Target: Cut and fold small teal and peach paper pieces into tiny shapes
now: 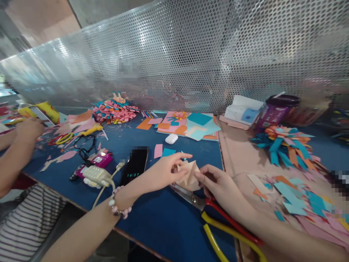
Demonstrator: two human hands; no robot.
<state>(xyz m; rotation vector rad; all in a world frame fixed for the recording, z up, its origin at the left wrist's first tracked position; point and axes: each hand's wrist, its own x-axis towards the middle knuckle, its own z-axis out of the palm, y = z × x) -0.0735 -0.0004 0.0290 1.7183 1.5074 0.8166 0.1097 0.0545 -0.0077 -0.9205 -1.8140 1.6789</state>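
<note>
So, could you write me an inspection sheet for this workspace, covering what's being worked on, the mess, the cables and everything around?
Surface: blue tabletop, brownish surface to the right.
Job's things: folded pale paper; scissors with red and yellow handles beside it.
Clutter: coloured paper scraps, phone, white case, heap of paper pieces.
Grip: left hand and right hand both on the folded pale paper.
Cables: pale cable near the phone; black cable farther left.
Surroundings: perforated metal panel behind; another person's hand at far left.
</note>
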